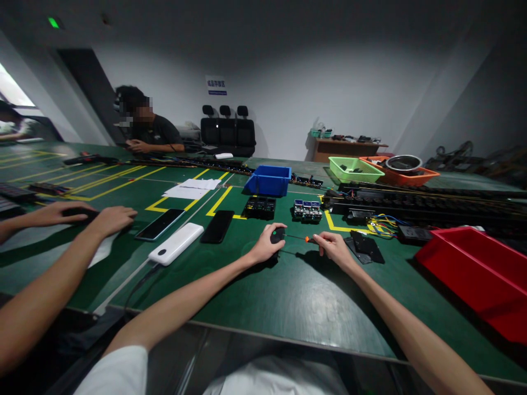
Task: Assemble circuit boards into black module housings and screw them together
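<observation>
My left hand (263, 245) is closed around a small black part (277, 235) with a green dot on it, just above the green table. In my right hand (334, 248) is a screwdriver (308, 239) with an orange collar. Its thin shaft points left toward the black part; whether the tip touches it I cannot tell. Behind my hands stand a black module block (260, 208) and a group of silver-and-blue modules (307, 211). Flat black plates (365, 247) lie right of my right hand.
A red bin (477, 274) stands at the right, a blue bin (269, 181) behind. Phones (218, 226) and a white power bank (176, 244) lie left. A co-worker's hands (111, 220) rest on the table there. Long black assemblies (432, 203) with wires lie right.
</observation>
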Motion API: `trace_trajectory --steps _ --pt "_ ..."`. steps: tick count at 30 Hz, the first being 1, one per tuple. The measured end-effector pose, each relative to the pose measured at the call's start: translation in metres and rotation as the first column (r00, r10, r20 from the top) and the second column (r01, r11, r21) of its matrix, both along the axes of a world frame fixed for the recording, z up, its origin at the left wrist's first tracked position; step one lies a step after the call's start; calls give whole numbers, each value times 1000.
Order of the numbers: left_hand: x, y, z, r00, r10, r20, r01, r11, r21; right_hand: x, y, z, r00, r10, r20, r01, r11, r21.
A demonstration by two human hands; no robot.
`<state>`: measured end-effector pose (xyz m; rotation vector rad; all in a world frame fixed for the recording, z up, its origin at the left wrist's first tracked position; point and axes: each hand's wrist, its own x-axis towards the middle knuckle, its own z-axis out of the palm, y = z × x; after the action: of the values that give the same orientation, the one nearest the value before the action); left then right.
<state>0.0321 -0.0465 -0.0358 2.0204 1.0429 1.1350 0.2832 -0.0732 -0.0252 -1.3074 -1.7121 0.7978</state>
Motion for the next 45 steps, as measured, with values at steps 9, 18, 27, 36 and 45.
trace_trajectory --steps 9,18,27,36,45 --pt "0 4 -3 1000 19 1 -19 1000 -17 5 5 -5 997 70 -12 -67 981 183" --pt "-1 5 -4 1000 10 3 -10 1000 -10 6 2 -3 1000 14 27 -20 969 245" --pt "-1 3 -2 1000 -9 2 9 1000 1 2 -1 4 996 6 89 -17 992 129" --pt "0 2 -2 1000 -8 -13 8 1000 -1 3 4 -3 997 70 32 -70 998 -9" --pt "0 1 0 1000 -15 -22 14 1000 -26 5 1 -7 990 34 138 -77 944 320"
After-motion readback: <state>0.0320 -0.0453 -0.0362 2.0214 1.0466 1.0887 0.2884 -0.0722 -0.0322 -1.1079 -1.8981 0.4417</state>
